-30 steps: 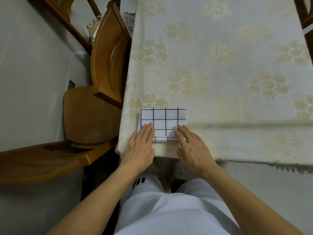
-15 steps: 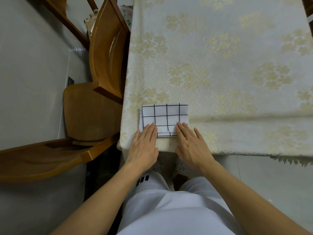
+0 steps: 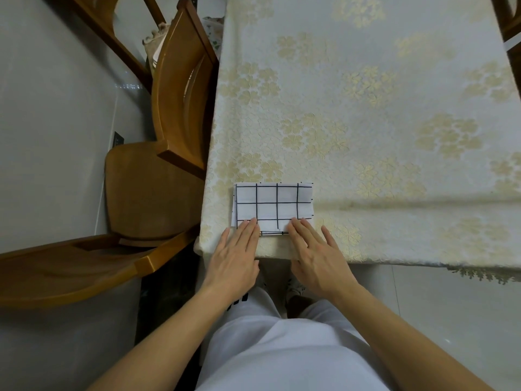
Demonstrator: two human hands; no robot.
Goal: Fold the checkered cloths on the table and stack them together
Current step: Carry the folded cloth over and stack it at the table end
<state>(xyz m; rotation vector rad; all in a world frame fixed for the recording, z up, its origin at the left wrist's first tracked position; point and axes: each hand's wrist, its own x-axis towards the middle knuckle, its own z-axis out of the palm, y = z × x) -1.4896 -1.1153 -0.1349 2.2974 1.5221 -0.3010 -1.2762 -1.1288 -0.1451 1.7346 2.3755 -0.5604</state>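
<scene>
One folded checkered cloth stack [image 3: 273,206]; two hands — left hand [image 3: 235,255], right hand [image 3: 315,253]; two wooden chairs [image 3: 158,170].

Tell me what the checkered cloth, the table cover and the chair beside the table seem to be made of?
Checkered cloth: thin woven fabric, matte white with black grid lines; its layered edges hold flat folds. Tablecloth: heavier textile, faintly shiny, with raised golden flower patterns, probably jacquard or embossed; it drapes over the edge. Chair: wood, orange-brown with a glossy varnish that reflects light.
</scene>
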